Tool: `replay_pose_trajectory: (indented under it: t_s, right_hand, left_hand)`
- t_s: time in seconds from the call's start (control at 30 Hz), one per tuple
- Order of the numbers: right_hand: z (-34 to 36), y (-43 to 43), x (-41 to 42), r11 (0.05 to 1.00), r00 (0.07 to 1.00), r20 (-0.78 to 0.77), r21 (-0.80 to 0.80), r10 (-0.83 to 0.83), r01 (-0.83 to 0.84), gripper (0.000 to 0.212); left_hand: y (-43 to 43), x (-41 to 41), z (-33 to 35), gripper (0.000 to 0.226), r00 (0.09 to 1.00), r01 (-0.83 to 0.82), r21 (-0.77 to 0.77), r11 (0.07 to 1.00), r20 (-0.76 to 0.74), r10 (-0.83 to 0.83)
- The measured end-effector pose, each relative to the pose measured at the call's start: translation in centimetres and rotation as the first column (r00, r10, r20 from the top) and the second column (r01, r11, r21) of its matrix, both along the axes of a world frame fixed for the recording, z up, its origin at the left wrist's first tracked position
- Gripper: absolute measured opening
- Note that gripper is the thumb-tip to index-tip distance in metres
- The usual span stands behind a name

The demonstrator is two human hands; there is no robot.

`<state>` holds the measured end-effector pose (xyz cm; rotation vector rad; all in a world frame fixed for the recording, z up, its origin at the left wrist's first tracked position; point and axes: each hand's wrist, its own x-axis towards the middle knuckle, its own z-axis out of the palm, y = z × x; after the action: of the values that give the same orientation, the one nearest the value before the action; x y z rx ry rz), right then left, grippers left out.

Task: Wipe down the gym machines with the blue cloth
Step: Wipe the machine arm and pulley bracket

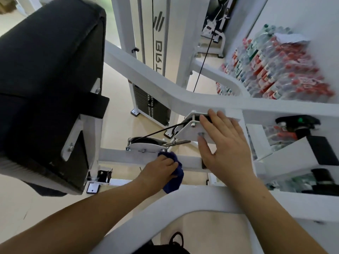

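- The left grip [162, 166] is curled round the cloth [173, 182] and presses it onto the white bar [121, 158] of the machine [146, 70]. A tail of cloth hangs below the grip.
- The right grip [226, 143] is wide and flat, fingers straight, and holds nothing. It lies on the bracket [185, 132], just up and right of the left grip, and looks like a brace.
- Just beyond the left grip sits a pulley [143, 141]. A cable [157, 130] runs from it up to the bracket under the right grip.
- The step in hand reads as wiping the bar beside that pulley.
- To do it well, use long strokes along the bar: out from the left grip toward the pad [45, 88], then back toward the right grip.
- Open the cloth out flatter. Bunched like this, only a small patch of it likely meets the metal.
- Mind the bolts and cable just ahead of the left grip, where knuckles or the loose tail could snag.
- Put the right grip's weight on the plate, not on the cable.
- By my reckoning plenty remains: the bracket, the upper frame and the pad all look due a wipe.
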<state>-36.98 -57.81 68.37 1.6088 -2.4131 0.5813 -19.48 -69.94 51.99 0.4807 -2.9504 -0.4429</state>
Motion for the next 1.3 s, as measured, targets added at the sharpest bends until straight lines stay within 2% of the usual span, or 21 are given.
replay_pose_trajectory:
  t_s: [0.03, 0.17, 0.27, 0.37, 0.43, 0.5, 0.53, 0.6, 0.67, 0.83, 0.9, 1.0, 1.13, 1.23, 1.3]
  right_hand:
    - [0.2, 0.2, -0.2, 1.0, 1.0, 0.005, 0.001, 0.014, -0.014, 0.051]
    - [0.3, 1.6, -1.0, 1.0, 1.0, 0.012, -0.008, -0.01, 0.01, 0.051]
    - [0.1, 1.5, -0.6, 0.996, 0.996, 0.058, -0.043, -0.072, 0.075, 0.047]
    - [0.3, 1.5, -0.7, 0.996, 0.993, 0.101, -0.064, -0.053, 0.06, 0.045]
    - [0.7, 1.8, -1.3, 0.99, 0.961, 0.273, -0.119, -0.035, 0.07, 0.04]
    - [1.0, 2.1, -2.1, 0.981, 0.88, 0.475, -0.171, 0.0, 0.092, 0.035]
    - [1.1, 2.1, -2.2, 0.98, 0.864, 0.503, -0.177, 0.009, 0.093, 0.035]
    - [1.0, 2.1, -2.1, 0.983, 0.899, 0.438, -0.167, 0.004, 0.077, 0.038]
    - [0.8, 1.9, -2.1, 0.984, 0.92, 0.392, -0.169, 0.009, 0.062, 0.04]
    - [0.7, 1.7, -2.3, 0.976, 0.916, 0.399, -0.212, 0.035, 0.055, 0.038]
    - [0.9, 1.6, -2.3, 0.974, 0.912, 0.409, -0.217, 0.032, 0.063, 0.037]
    - [1.0, 1.7, -2.2, 0.975, 0.904, 0.427, -0.208, 0.019, 0.078, 0.036]
    - [0.9, 1.5, -2.2, 0.97, 0.911, 0.413, -0.226, 0.009, 0.093, 0.032]
    - [0.9, 1.3, -2.2, 0.966, 0.911, 0.413, -0.239, 0.005, 0.103, 0.031]
    - [0.9, 1.3, -2.2, 0.965, 0.909, 0.417, -0.239, 0.006, 0.103, 0.031]
  left_hand:
    - [0.0, -0.5, 0.0, 0.027, 0.999, 0.042, 0.031, 0.999, 0.003, -0.043]
    - [-0.9, 1.4, -0.7, 0.042, 1.0, -0.018, 0.22, 0.975, -0.019, 0.023]
    - [-0.8, 0.8, -1.0, 0.044, 1.0, -0.004, 0.217, 0.976, -0.009, 0.006]
    - [0.3, -3.8, 0.1, 0.037, 0.996, 0.075, 0.231, 0.97, 0.02, -0.082]
    - [0.7, -6.6, 0.9, 0.033, 0.993, 0.107, 0.287, 0.952, 0.017, -0.117]
    - [0.5, -7.6, 1.3, 0.03, 0.995, 0.086, 0.398, 0.914, 0.008, -0.097]
    - [0.3, -7.4, 1.3, 0.03, 0.996, 0.081, 0.44, 0.894, 0.005, -0.093]
    - [-0.1, -6.5, 0.7, 0.033, 0.995, 0.081, 0.462, 0.883, 0.014, -0.099]
    - [0.1, -6.0, 0.0, 0.035, 0.996, 0.073, 0.405, 0.911, 0.019, -0.088]
    - [1.9, -9.0, 0.2, 0.044, 1.0, 0.018, 0.328, 0.944, -0.006, -0.017]
    - [1.7, -9.2, 0.1, 0.038, 0.999, 0.049, 0.299, 0.953, -0.028, -0.043]
    - [0.2, -7.3, 0.2, 0.03, 0.999, 0.047, 0.341, 0.939, 0.004, -0.051]
    - [-1.0, -6.2, 0.5, 0.046, 1.0, -0.009, 0.423, 0.906, 0.016, 0.002]
    - [0.5, -9.0, 0.7, 0.033, 1.0, 0.023, 0.4, 0.916, -0.002, -0.024]
    - [1.3, -9.9, 0.7, 0.033, 1.0, -0.012, 0.457, 0.889, 0.023, 0.001]
